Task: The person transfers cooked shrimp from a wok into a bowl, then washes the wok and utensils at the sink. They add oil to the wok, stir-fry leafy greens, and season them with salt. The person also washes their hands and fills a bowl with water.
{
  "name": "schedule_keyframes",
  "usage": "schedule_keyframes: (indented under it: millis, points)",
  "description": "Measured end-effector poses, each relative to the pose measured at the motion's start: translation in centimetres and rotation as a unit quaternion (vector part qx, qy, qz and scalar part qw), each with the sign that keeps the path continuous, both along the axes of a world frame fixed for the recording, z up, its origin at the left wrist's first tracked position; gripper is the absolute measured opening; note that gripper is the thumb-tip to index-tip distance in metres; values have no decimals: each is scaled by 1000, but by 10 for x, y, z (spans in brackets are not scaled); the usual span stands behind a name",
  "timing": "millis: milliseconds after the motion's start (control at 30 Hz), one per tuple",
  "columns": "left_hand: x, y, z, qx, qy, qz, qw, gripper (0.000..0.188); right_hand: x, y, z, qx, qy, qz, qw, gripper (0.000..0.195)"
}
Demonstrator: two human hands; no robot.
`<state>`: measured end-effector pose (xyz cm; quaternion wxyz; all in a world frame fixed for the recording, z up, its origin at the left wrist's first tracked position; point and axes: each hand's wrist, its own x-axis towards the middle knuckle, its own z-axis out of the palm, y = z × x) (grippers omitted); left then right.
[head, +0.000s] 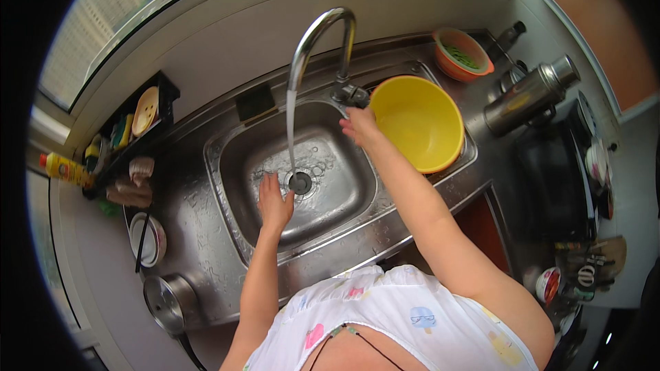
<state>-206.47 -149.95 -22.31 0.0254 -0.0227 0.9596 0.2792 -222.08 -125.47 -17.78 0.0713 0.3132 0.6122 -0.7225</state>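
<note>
Water runs from the chrome gooseneck faucet [322, 23] into the stainless steel sink basin [330, 206], falling onto the drain [299, 184]. My left hand [275, 205] hovers in the basin just left of the stream, empty, thumb apart from the fingers. My right hand [362, 128] is at the basin's back right corner, right below the faucet's lever handle [360, 98]. Its fingers point left and hold nothing; whether it touches the handle is unclear. Beside that hand, a yellow plastic basin [423, 118] sits over the sink's right side.
An orange bowl [482, 73] with a colander of green vegetables stands behind right, near a steel thermos [531, 95]. At left are a steel pot [170, 301], a bowl [154, 239] with chopsticks [142, 242], cloths [129, 193] and a black rack [165, 98] holding sponges.
</note>
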Motion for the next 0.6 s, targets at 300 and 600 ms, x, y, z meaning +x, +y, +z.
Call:
schedule_keyframes:
  millis: [300, 600]
  points:
    - [17, 34, -22, 100, 54, -161, 980, 56, 34, 18, 53, 329, 82, 198, 920, 91]
    - [29, 127, 33, 172, 99, -254, 947, 42, 325, 104, 48, 360, 257, 126, 888, 36]
